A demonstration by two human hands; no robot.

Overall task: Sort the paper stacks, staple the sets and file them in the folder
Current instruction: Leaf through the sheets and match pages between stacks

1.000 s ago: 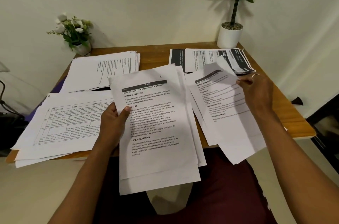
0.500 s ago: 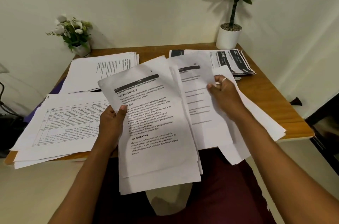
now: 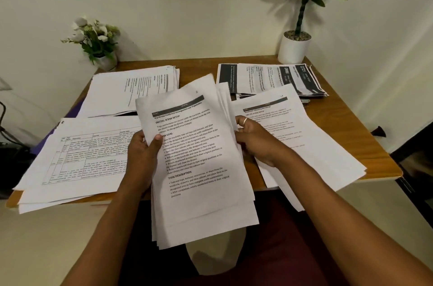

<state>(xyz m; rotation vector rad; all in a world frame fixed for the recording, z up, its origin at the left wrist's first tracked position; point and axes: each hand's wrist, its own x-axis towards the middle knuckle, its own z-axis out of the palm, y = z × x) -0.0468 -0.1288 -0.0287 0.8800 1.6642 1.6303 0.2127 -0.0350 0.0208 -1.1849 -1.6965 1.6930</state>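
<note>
Held stack (image 3: 199, 164): white printed sheets, raised off the table (image 3: 365, 135) over its near edge, with the lower half hanging above the lap. The top sheet was tilted anticlockwise. It carried a dark header band, black body text and the bold headings "INITIAL SCENE SETUP" and "TASK DESCRIPTION". The sheets were not squared: their edges were stepped at the bottom and fanned along the right side.

Left hand (image 3: 143, 157): gripped the stack's left edge, thumb pressed flat on the top sheet, fingers behind the paper and hidden.

Right hand (image 3: 255, 140): at the stack's right edge, fingers curled in against the fanned sheets, fingertips hidden among them. One finger wore a ring (image 3: 245, 120).

On the table:
- Right pile (image 3: 304, 140), just beside the right hand, had the same layout with a dark band and overhung the near edge.
- Grid-table pile (image 3: 77, 157), near left, had ruled cells on its top sheet and overhung the near left corner.
- Far-left pile (image 3: 131, 91) had its text turned sideways.
- Far-right pile (image 3: 269, 78) showed black panels with white numerals.

At the back corners stood a white pot (image 3: 294, 49) with a green plant on the right and a small flower pot (image 3: 106, 63) on the left.
</note>
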